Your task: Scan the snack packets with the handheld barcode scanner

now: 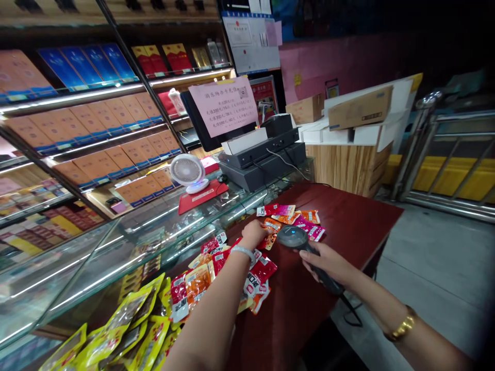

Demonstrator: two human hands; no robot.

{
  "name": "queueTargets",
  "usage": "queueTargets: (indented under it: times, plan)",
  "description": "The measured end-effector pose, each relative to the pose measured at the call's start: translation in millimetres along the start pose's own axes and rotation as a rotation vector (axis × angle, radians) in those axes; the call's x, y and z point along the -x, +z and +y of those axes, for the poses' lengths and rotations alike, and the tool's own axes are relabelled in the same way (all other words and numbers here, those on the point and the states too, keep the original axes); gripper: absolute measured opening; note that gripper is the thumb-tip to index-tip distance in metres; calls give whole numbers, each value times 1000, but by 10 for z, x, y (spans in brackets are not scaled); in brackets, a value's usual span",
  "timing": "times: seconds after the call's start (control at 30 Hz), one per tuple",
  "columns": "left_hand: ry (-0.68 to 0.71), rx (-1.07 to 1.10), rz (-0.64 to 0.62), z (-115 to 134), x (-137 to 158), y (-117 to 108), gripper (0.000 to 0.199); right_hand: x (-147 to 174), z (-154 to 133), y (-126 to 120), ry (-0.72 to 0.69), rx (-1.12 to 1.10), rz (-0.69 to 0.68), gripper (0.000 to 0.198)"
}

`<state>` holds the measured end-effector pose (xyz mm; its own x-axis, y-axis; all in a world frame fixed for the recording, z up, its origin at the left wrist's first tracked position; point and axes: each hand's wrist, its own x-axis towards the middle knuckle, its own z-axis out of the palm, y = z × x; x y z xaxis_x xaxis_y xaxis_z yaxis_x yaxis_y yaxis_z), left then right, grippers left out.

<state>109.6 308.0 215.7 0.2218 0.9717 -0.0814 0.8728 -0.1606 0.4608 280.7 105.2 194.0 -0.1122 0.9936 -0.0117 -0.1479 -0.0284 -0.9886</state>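
Observation:
My right hand (pixel 327 263) is wrapped round the handle of a dark barcode scanner (pixel 293 237), its head tilted over the table toward the snack packets. A small blue light glows on top of the scanner. Reaching forward, my left hand (pixel 255 233) has its fingers curled at an orange snack packet (pixel 271 225); whether it grips the packet I cannot tell. Beyond the hands lie several red, orange and magenta packets (pixel 309 228). Nearer, a pile of red and orange packets (pixel 197 281) spreads beside my left forearm, which covers part of it.
Yellow snack bags (pixel 127 324) are heaped at the near left. A glass display counter (pixel 154 242) borders the dark red table (pixel 348 211). At the back stand a small white fan (pixel 188 170), a cash drawer (pixel 251 167) and a monitor behind a pink notice (pixel 226 105). A metal railing (pixel 452 159) is at right.

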Motion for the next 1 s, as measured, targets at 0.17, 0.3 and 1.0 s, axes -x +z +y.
queueTargets:
  times: [0.17,0.3,1.0]
  plan:
    - [145,122,225,16,112,-113,22,89,-63,6,0,-24,46,51]
    - [284,132,257,98,302,-205,19,165,-108,32,-3,-35,74,54]
    - [113,1136,-199,217,635,-111,30,475,-92,43,-23,-16,63,50]
